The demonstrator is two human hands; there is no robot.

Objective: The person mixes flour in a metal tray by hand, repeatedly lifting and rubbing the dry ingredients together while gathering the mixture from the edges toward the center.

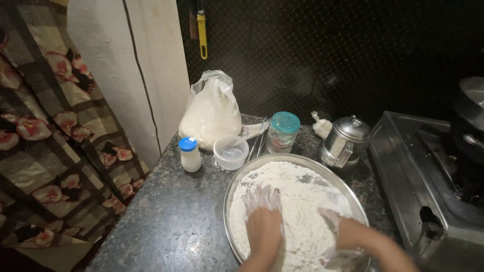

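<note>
A wide round steel tray [262,162] sits on the dark speckled counter, heaped with white flour [297,186]. My left hand [263,211], dusted white, presses flat into the flour at the tray's near left, fingers spread. My right hand [337,226] is dug into the flour at the near right, fingers partly buried and coated. Neither hand holds a tool.
Behind the tray stand a small white bottle with a blue cap [190,154], a clear cup of water [231,151], a plastic bag of flour [212,113], a teal-lidded jar [283,132] and a steel kettle [346,141]. A gas stove [428,176] is at right, a flowered curtain [55,131] at left.
</note>
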